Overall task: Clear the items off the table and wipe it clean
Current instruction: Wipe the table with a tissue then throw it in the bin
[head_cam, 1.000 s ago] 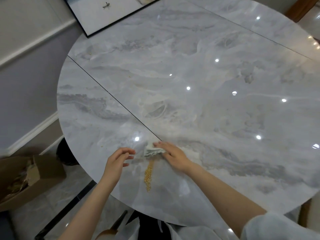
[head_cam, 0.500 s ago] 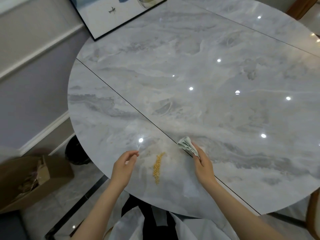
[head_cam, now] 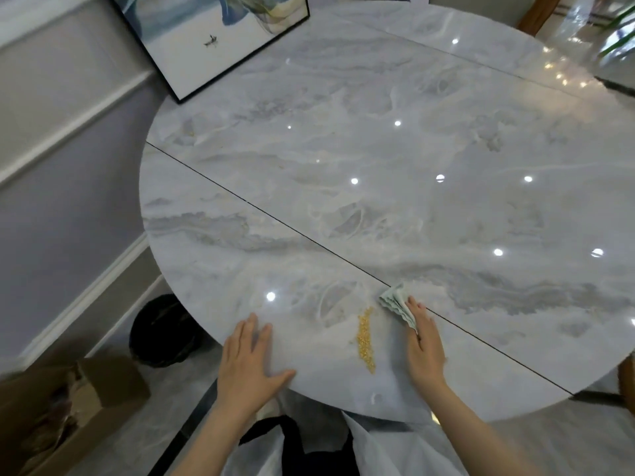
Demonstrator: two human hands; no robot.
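Note:
A round grey marble table [head_cam: 378,159] fills the view. Near its front edge lies a narrow line of yellow crumbs [head_cam: 366,338]. Just right of the crumbs, my right hand [head_cam: 424,345] lies with straight fingers on a folded pale green cloth [head_cam: 397,304], pressing it to the tabletop. My left hand [head_cam: 249,362] rests flat on the table's front edge, left of the crumbs, fingers spread and holding nothing.
A framed painting [head_cam: 213,32] leans at the table's far left edge. On the floor to the left stand a black bin [head_cam: 158,331] and an open cardboard box [head_cam: 68,407]. A dark seam crosses the tabletop diagonally.
My left hand has opened from a loose curl and dropped flat onto the table edge. My right hand with the cloth has stayed just right of the crumbs. The camera view has shifted.

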